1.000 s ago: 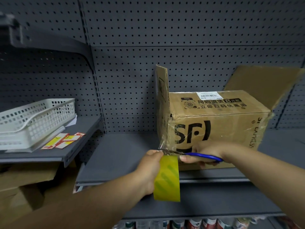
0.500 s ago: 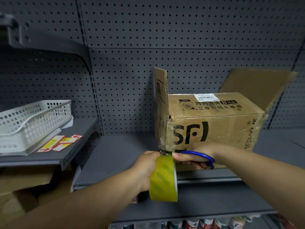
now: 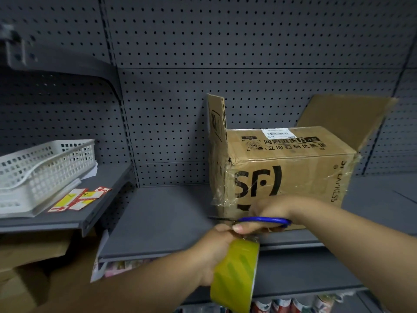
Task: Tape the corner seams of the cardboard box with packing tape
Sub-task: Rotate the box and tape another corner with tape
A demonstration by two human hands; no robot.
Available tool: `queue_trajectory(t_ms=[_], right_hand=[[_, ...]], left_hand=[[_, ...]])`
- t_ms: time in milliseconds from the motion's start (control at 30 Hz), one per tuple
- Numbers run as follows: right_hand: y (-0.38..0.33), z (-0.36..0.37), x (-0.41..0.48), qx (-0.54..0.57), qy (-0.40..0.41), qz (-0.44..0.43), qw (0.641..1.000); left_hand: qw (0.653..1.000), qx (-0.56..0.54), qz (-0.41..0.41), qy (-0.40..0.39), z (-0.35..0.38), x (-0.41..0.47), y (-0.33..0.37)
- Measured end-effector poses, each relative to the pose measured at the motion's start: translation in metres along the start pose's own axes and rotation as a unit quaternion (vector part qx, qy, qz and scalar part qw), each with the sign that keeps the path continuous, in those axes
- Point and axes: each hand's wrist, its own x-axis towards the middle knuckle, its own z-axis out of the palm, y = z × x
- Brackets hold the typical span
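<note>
A brown cardboard box (image 3: 300,175) with black printing stands on the grey shelf (image 3: 167,220), two flaps raised. Clear tape covers its front left corner seam (image 3: 222,190), and more tape shows on the right corner. My left hand (image 3: 212,251) grips a yellow-green roll of packing tape (image 3: 234,274) in front of the shelf's edge. My right hand (image 3: 268,213) holds blue-handled scissors (image 3: 264,220), blades pointing left, just below the box's left corner and above the roll. The two hands touch.
A white plastic basket (image 3: 45,172) and red-yellow price tags (image 3: 76,199) lie on a lower shelf at left. Pegboard wall behind. Cardboard pieces (image 3: 29,254) sit under the left shelf. Packaged goods (image 3: 293,303) show below the front shelf.
My left hand has pulled the tape roll down and toward me, away from the box's corner. My right hand with the scissors has stayed near the box's lower left corner.
</note>
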Motion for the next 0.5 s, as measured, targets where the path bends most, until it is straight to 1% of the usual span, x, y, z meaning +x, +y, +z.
queue_trajectory(t_ms=[67, 167, 300, 400, 500], right_hand=[[0.019, -0.003, -0.018, 0.048, -0.013, -0.011, 0.999], [0.061, -0.008, -0.055, 0.123, 0.037, 0.001, 0.992], [0.119, -0.003, -0.089, 0.153, 0.117, 0.065, 0.979], [0.159, 0.001, -0.108, 0.217, 0.171, 0.113, 0.954], [0.206, 0.002, -0.137, 0.254, 0.201, 0.147, 0.935]], left_hand=[[0.998, 0.054, 0.030, 0.004, 0.003, -0.002, -0.002], [0.991, 0.109, 0.076, -0.013, 0.014, -0.005, -0.001], [0.980, 0.120, 0.151, -0.047, 0.053, -0.006, 0.012], [0.965, 0.121, 0.215, -0.085, 0.102, 0.002, 0.020], [0.961, 0.112, 0.229, -0.111, 0.154, 0.013, 0.028]])
